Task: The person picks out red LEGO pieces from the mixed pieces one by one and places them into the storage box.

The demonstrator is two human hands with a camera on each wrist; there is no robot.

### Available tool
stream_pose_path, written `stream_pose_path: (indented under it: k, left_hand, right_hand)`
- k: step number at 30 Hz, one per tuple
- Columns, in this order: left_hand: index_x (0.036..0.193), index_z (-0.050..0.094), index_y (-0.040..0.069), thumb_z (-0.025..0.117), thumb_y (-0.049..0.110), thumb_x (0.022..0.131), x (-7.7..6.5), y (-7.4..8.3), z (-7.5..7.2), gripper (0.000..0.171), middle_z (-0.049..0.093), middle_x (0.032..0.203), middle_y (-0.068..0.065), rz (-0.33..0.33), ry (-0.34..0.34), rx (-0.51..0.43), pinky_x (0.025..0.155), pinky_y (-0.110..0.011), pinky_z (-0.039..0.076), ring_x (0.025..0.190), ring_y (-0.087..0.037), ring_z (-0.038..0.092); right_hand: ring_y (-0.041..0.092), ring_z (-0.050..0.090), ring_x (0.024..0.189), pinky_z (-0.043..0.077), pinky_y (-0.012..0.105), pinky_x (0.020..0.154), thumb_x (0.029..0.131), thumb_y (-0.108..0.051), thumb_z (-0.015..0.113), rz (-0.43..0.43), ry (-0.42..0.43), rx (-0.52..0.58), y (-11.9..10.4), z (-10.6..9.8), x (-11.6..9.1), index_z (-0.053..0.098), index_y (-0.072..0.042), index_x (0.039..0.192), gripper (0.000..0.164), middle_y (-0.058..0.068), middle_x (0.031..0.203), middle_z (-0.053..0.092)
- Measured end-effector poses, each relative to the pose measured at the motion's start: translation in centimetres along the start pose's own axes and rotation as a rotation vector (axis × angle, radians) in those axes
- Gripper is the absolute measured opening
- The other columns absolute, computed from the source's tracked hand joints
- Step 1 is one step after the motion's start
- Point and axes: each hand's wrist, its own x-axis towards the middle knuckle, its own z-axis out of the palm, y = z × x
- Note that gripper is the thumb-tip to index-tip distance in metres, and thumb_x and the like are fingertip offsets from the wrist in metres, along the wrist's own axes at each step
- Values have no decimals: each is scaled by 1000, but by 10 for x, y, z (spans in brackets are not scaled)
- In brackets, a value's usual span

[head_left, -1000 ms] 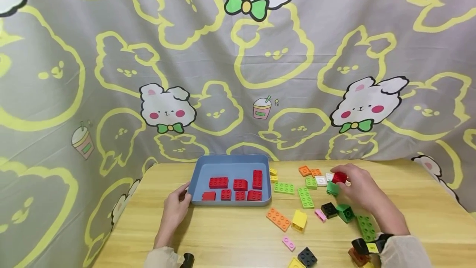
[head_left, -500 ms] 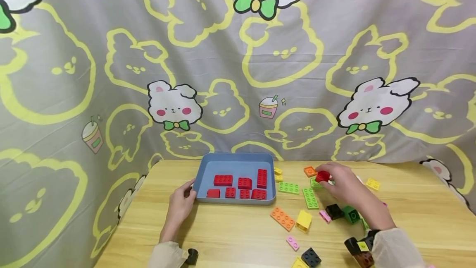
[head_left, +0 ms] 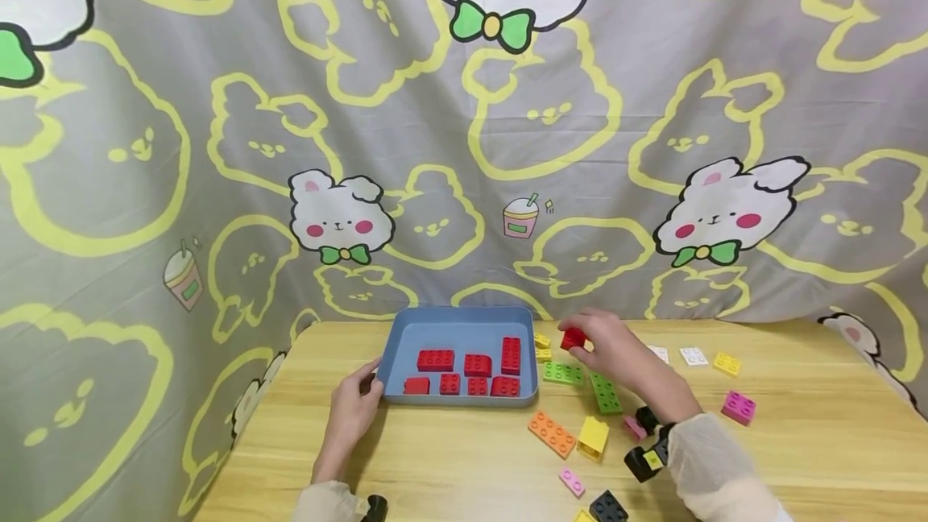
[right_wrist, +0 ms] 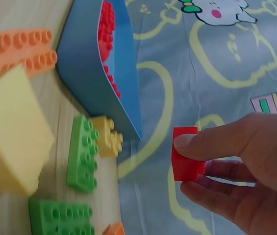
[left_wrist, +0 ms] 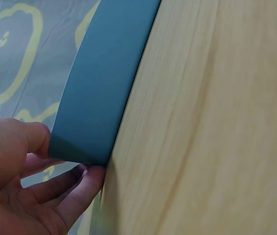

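Note:
Between the thumb and fingers of my right hand (head_left: 607, 345) a small red toy brick (right_wrist: 183, 154) is pinched, its studs facing the palm in the right wrist view. It is raised above the table, a little right of the blue tray (head_left: 464, 399). My left hand (head_left: 354, 405) holds the tray's near left corner; in the left wrist view the thumb is at the rim and the fingertips (left_wrist: 93, 177) are low against the wall. Several red bricks (head_left: 436, 359) lie inside the tray, some of them along its near wall.
Loose bricks are scattered right of the tray: a light green one (head_left: 562, 373), an orange one (head_left: 553, 433), a yellow one (head_left: 593, 437), a black one (head_left: 607, 506) and a magenta one (head_left: 739, 407). A patterned cloth (head_left: 435, 127) hangs behind the table.
My right hand has picked the red brick up from among the bricks at right and carried it left toward the tray. My left hand stays at the tray's corner.

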Motion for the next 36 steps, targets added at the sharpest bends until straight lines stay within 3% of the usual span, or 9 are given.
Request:
stream_pose_path:
  k: [17, 25, 36]
  left_hand:
    - [134, 61, -1, 52, 2, 93, 0, -1, 2, 42, 69, 111, -23, -5, 7, 5, 87, -49, 50, 100, -31, 63]
    - [132, 63, 0, 55, 1, 90, 1, -1, 3, 42, 71, 108, -21, -5, 22, 10, 85, -48, 51, 96, -29, 64]
    - [132, 63, 1, 56, -1, 89, 2, 0, 4, 43, 71, 105, -20, -1, 18, 8, 82, -45, 51, 94, -27, 64]
  right_hand:
    - [21, 60, 95, 55, 35, 79, 83, -7, 74, -14, -119, 29, -33, 24, 59, 74, -7, 110, 27, 7, 107, 67]
    - [18, 56, 91, 54, 31, 75, 86, -9, 71, -30, -173, 56, -40, 42, 77, 71, -6, 115, 30, 6, 106, 66]
    - [22, 60, 90, 53, 38, 81, 82, -6, 75, -144, -163, 8, -35, 69, 91, 74, -1, 108, 26, 10, 99, 67]
